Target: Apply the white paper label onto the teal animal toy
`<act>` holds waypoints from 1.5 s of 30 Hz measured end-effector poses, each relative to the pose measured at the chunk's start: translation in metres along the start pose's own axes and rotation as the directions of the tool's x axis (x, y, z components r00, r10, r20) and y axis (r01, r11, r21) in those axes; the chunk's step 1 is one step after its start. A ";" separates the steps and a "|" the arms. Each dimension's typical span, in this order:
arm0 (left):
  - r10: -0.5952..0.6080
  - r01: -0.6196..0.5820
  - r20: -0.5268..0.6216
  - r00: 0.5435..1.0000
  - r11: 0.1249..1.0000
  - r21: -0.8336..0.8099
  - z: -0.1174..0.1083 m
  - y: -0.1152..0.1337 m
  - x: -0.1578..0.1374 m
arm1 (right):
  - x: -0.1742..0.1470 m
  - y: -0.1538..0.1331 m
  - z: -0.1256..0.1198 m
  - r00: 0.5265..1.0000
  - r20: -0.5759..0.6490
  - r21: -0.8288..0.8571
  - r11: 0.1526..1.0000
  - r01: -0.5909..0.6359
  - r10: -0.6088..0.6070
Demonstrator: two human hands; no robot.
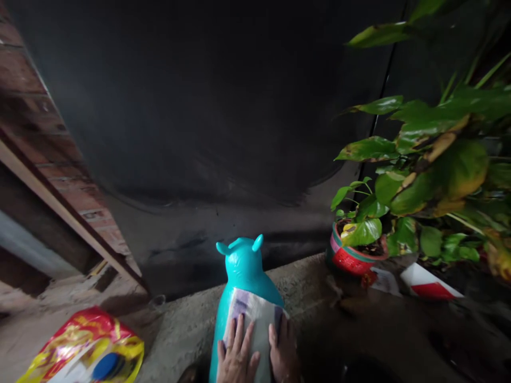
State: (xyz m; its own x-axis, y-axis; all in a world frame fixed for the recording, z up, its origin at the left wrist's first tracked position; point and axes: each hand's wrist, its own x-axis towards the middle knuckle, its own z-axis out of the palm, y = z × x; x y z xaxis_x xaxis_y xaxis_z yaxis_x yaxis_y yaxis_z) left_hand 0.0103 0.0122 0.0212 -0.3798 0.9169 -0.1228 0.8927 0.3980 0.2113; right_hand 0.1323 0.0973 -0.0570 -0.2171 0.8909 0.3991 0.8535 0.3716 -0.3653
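Resting flat on the cloth [258, 313], my left hand [236, 357] and right hand [284, 354] have their fingers outstretched, unclenched. The cloth lies over the turquoise toy [244, 261], directly before me, near the black panel [239, 117]. A flowerpot [353, 259] stands to the right, a bag [85, 340] to the left.

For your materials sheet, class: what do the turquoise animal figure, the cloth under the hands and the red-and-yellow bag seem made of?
Turquoise animal figure: glossy, probably plastic or rubber; smooth with bright highlights.
Cloth: matt, apparently textile; it follows the curve beneath, weave too blurred to tell.
Bag: fairly shiny, likely printed plastic film; it looks creased.
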 end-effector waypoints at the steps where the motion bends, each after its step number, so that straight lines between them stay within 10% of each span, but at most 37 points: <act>1: -0.001 0.001 -0.027 1.000 1.000 0.006 0.003 0.000 -0.012 | -0.014 -0.001 -0.003 0.999 -0.032 -0.015 1.000 -0.020 0.019; 9: -0.136 0.135 -0.019 0.991 0.990 -0.037 0.018 -0.002 -0.053 | -0.075 -0.010 -0.019 0.979 0.200 -0.147 0.989 -0.002 0.032; 25: -0.184 0.217 0.133 0.974 0.928 -0.302 -0.013 -0.023 0.036 | 0.074 -0.080 -0.041 0.839 0.535 -0.138 0.990 -0.033 0.103; 38: -0.157 0.177 0.098 0.983 0.951 -0.254 0.019 -0.025 -0.056 | -0.061 -0.042 -0.059 0.938 0.347 -0.190 0.978 0.087 -0.016; 45: -0.247 0.253 0.066 0.967 0.887 -0.386 0.023 -0.022 -0.060 | -0.038 -0.033 -0.072 0.875 0.407 -0.139 0.930 0.341 -0.260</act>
State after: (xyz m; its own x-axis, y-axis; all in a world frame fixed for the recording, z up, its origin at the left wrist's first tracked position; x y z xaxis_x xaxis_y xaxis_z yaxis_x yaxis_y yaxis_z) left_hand 0.0190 -0.0527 0.0018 -0.5718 0.7860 -0.2352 0.6022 0.5968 0.5304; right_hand 0.1467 0.0323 0.0008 -0.6050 0.7897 0.1018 0.7854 0.6129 -0.0867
